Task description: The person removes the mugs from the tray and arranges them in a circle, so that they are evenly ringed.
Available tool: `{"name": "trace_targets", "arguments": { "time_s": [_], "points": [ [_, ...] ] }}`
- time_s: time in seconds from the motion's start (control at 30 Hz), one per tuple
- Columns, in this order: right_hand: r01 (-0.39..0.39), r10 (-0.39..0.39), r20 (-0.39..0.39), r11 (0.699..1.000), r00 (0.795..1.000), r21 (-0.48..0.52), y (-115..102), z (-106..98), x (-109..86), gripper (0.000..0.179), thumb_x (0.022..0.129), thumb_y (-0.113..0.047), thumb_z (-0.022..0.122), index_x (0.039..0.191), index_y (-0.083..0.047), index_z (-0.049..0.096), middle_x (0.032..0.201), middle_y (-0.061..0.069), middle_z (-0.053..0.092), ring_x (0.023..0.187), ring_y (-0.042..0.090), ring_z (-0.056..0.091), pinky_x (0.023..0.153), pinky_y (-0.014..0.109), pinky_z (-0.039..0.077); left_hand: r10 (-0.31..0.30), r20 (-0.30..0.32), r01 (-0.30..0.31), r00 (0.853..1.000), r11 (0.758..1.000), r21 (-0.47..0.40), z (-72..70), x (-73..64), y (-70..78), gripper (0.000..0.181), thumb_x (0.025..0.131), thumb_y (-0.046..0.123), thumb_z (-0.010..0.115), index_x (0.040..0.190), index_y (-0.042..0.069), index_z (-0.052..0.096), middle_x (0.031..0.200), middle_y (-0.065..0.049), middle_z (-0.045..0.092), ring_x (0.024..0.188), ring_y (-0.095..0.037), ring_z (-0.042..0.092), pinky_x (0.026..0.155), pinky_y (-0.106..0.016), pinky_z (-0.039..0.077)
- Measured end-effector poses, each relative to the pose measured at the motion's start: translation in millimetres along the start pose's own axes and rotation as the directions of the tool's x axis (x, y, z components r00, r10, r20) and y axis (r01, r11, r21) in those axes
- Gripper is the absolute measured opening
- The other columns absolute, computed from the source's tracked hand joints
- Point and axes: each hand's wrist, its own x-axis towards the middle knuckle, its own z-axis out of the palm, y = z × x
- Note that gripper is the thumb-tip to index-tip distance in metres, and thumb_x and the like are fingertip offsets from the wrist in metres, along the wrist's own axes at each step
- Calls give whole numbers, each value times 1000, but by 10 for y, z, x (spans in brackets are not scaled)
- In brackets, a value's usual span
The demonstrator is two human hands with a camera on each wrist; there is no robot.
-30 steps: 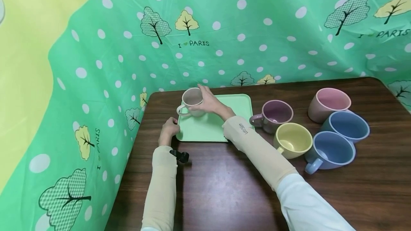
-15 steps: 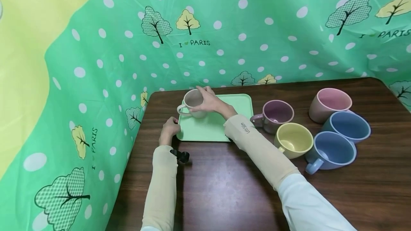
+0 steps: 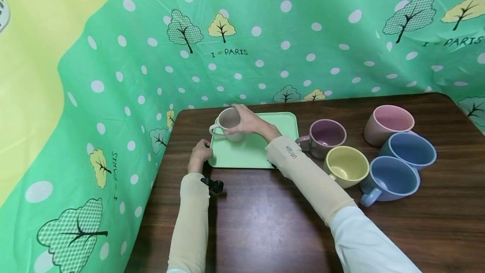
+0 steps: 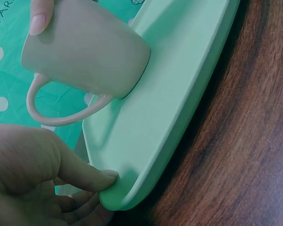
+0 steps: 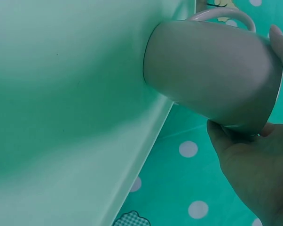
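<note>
A pale greyish-pink mug (image 3: 229, 118) stands upright at the left part of a light green tray (image 3: 242, 158), its handle pointing left. My right hand (image 3: 250, 121) grips the mug near the rim, thumb on the near side and fingers round the far side. In the right wrist view the mug's base (image 5: 153, 59) is right at the tray surface. My left hand (image 3: 199, 153) pinches the tray's near left corner. The left wrist view shows that thumb (image 4: 97, 179) on top of the tray edge, with the fingers curled at the outer side.
Right of the tray stand a purple mug (image 3: 318, 148), a yellow mug (image 3: 342, 180), a pink mug (image 3: 373, 132) and two blue mugs (image 3: 390, 195), grouped closely. All stand on a dark wooden table (image 3: 261, 222). A green patterned cloth (image 3: 303, 62) hangs behind and to the left.
The right hand and the pale mug have shifted slightly toward me and to the right over the tray. The left hand stays at the tray corner.
</note>
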Motion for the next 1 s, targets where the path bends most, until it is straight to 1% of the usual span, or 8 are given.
{"name": "trace_targets", "arguments": {
  "time_s": [0.2,0.43,0.63,0.8,1.0],
  "points": [
    [16,-16,1,999,1000,-34,-8,-25,-31,106,68,-48,81,149,-9,25,141,13,37,121,29,47,94,43,45,-9,3,9,1000,1000,-9,5,-2,3,31,88,10,42,118,10,49,121,-16,52,103,-31,48,83,-41,41],
    [34,-36,-20,993,999,-116,-22,-44,-69,106,67,-54,80,147,-6,30,137,12,42,117,27,48,92,42,47,-6,1,6,1000,1000,-13,-4,-7,-7,31,88,10,42,118,10,49,121,-17,52,103,-30,48,84,-42,41],
    [37,-41,-18,983,999,-177,-54,-90,-115,104,66,-57,78,144,-4,35,135,12,46,118,27,48,91,42,47,-1,2,1,1000,1000,-23,0,-12,-15,30,87,9,41,117,10,49,120,-17,52,102,-30,48,82,-40,41],
    [54,-60,-24,980,998,-193,-74,-177,-145,102,66,-58,78,142,-3,38,134,13,48,117,26,49,91,41,47,-1,-1,1,1000,1000,-24,-1,-9,-17,30,87,9,42,117,10,49,121,-16,52,104,-30,48,84,-41,41],
    [103,-113,-37,975,993,-198,-118,-354,-170,95,64,-57,79,135,-4,45,124,9,54,110,23,52,87,37,48,-4,3,4,1000,1000,-26,-5,-8,-10,31,88,10,41,118,10,48,122,-17,51,105,-31,47,85,-42,41]
  ]
}}
